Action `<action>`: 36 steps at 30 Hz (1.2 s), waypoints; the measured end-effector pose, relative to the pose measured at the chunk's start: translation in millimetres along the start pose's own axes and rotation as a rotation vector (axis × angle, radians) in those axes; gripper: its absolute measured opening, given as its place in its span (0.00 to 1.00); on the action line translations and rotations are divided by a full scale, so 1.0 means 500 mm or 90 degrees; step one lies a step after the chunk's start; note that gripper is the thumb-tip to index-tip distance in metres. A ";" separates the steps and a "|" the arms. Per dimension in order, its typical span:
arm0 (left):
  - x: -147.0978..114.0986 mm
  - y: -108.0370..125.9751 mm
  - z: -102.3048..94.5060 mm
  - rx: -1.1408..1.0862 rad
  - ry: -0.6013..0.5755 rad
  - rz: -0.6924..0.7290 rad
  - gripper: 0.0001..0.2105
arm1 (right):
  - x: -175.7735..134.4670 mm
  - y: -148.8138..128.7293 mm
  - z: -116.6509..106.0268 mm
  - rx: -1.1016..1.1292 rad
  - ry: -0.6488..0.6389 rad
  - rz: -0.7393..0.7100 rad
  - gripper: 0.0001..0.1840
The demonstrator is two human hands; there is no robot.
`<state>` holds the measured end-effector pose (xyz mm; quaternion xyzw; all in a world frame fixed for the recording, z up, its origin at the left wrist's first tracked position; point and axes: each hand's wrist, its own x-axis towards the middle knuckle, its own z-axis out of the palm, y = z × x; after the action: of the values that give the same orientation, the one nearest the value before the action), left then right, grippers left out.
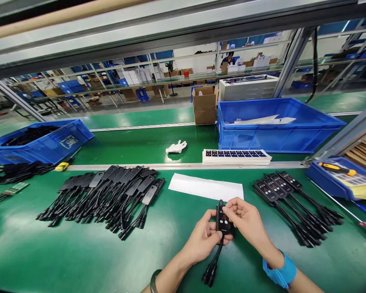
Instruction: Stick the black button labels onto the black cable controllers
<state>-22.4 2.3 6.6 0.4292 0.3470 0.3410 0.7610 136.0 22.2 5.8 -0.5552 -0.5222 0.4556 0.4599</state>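
My left hand (205,236) is wrapped round a black controller box (223,219) with a dark label, white buttons and red marks on its face. From its lower end hang short black cables with plugs. My right hand (244,215) is closed at the box's upper right edge, thumb and fingertips pressed on the label. On the right lie several labelled controllers (276,188), cables towards me. A large heap of controllers with bare grey-black faces (122,183) spreads to the left. Just beyond my hands is a white backing sheet (205,186).
Behind the metal strip stands a stack of label sheets (236,158), near a crumpled white glove (176,147). Blue bins (262,138) (45,142) stand at both sides. A carton (205,108) is at the back; a small blue tray (338,179) with a screwdriver sits far right.
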 end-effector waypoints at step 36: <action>0.017 -0.008 -0.008 0.020 0.146 0.057 0.23 | -0.031 0.036 0.040 -0.218 -0.114 -0.196 0.30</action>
<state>-20.3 9.3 -0.2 0.4141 0.4175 0.4159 0.6937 118.7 7.0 -14.6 -0.4962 -0.7088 0.3325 0.3752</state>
